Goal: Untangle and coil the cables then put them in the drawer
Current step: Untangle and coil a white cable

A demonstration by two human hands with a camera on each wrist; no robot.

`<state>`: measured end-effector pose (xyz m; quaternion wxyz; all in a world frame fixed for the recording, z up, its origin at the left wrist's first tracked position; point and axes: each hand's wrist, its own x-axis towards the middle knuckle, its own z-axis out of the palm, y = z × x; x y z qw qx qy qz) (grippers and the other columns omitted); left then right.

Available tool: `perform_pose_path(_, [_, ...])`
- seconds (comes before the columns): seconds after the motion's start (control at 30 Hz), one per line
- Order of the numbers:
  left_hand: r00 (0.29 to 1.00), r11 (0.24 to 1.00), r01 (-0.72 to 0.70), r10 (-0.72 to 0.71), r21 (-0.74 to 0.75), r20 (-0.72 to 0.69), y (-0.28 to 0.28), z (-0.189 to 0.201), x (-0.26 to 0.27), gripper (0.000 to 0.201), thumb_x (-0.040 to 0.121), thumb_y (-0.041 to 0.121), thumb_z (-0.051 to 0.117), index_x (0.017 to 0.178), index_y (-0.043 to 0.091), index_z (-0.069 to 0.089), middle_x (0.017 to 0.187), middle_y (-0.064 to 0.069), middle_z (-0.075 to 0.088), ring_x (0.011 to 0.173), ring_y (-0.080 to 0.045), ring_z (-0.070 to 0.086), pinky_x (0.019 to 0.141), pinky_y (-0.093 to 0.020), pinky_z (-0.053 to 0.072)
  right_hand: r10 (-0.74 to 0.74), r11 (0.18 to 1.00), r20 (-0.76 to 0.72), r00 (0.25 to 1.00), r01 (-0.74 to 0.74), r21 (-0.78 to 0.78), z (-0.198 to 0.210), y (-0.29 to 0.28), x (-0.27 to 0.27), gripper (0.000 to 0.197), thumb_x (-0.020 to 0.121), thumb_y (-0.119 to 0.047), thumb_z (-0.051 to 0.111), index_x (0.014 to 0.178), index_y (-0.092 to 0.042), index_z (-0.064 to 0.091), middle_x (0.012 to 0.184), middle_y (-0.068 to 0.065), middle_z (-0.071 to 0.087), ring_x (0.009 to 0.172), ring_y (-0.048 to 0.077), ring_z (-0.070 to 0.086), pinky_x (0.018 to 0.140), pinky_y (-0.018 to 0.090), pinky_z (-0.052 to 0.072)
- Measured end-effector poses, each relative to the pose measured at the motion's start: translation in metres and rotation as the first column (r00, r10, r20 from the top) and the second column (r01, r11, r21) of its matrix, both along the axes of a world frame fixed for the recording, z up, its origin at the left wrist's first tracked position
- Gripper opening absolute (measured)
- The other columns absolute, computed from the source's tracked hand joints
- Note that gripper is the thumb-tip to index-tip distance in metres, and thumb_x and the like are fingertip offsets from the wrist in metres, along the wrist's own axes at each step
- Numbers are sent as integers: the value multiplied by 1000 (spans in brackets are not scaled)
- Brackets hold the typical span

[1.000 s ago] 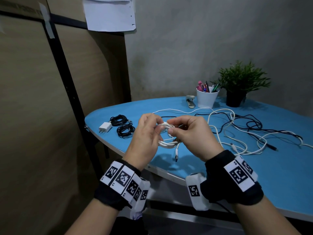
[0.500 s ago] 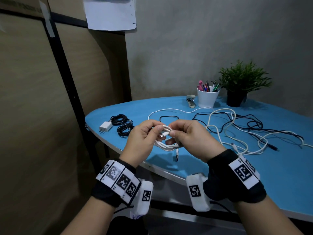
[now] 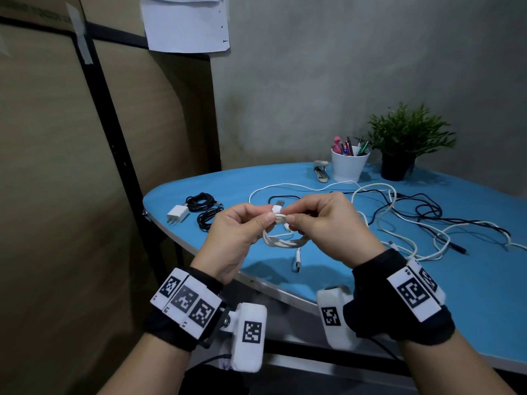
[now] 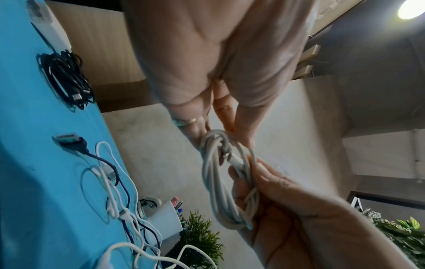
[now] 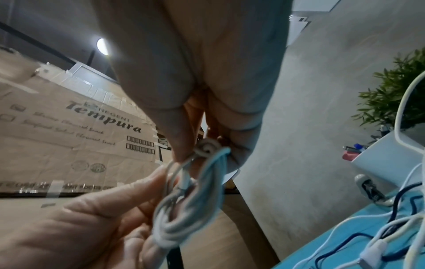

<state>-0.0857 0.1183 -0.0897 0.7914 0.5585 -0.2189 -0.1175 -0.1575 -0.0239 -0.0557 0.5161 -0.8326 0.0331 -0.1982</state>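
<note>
Currently, left hand (image 3: 236,232) and right hand (image 3: 328,223) both pinch the white coil (image 3: 285,240) above the near table (image 3: 370,280) edge, securing its end. Two black coils (image 3: 204,209) lie finished far left. Tangled cables (image 3: 413,218) remain right; no drawer visible.

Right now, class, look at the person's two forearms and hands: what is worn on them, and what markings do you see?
Both forearms are bare. Each wrist has a black wristband: the left wristband and the right wristband carry white blocks printed with black square codes. A white camera housing, also coded, hangs under each wrist, with a thin black cable. The left hand wears a gold ring.
</note>
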Motion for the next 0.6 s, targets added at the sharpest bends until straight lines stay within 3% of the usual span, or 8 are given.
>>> perform_pose_path(0.1, [999, 999, -33, 33, -33, 11, -1, 1, -1, 9, 77, 0, 67, 82, 7, 67, 96, -13, 71, 90, -24, 63, 89, -35, 49, -35, 999, 26, 999, 35, 22, 1, 1, 0, 13, 79, -5, 69, 75, -16, 74, 73, 12, 71, 65, 20, 59, 65, 37, 50])
perform_pose_path(0.17, [999, 999, -28, 30, -45, 39, -2, 2, -1, 15, 79, -5, 64, 90, 6, 63, 94, -11, 70, 87, -18, 66, 84, -28, 54, -49, 998, 34, 998, 48, 30, 1, 1, 1, 16, 78, -4, 70, 71, -18, 73, 72, 13, 70, 65, 21, 60, 66, 39, 51])
perform_pose_path(0.33, [998, 997, -30, 34, -77, 54, -3, 3, -2, 25, 80, -12, 59, 96, 8, 63, 93, -7, 67, 85, -11, 64, 72, -17, 52, -39, 997, 46, 998, 35, 70, 0, 2, 5, 22, 76, 0, 70, 66, -19, 71, 67, 8, 68, 63, 15, 58, 62, 31, 47])
perform_pose_path(0.47, [1000, 994, -2, 2, -107, 6, 5, 2, 2, 23, 82, -8, 58, 98, 6, 65, 90, -4, 70, 83, -10, 66, 73, -20, 54, 46, 986, 44, 998, -52, 160, -3, 1, 10, 20, 77, 6, 68, 70, -13, 70, 66, 6, 66, 62, 15, 57, 64, 31, 48])
perform_pose_path(0.6, [999, 999, 30, -31, 32, 34, 20, -2, 6, 19, 84, -5, 58, 100, 3, 64, 90, -10, 71, 80, -16, 69, 76, -26, 57, 71, 971, 17, 997, -73, 229, -7, -1, 24, 19, 78, 8, 66, 71, -10, 69, 69, 13, 66, 62, 21, 58, 63, 32, 48])
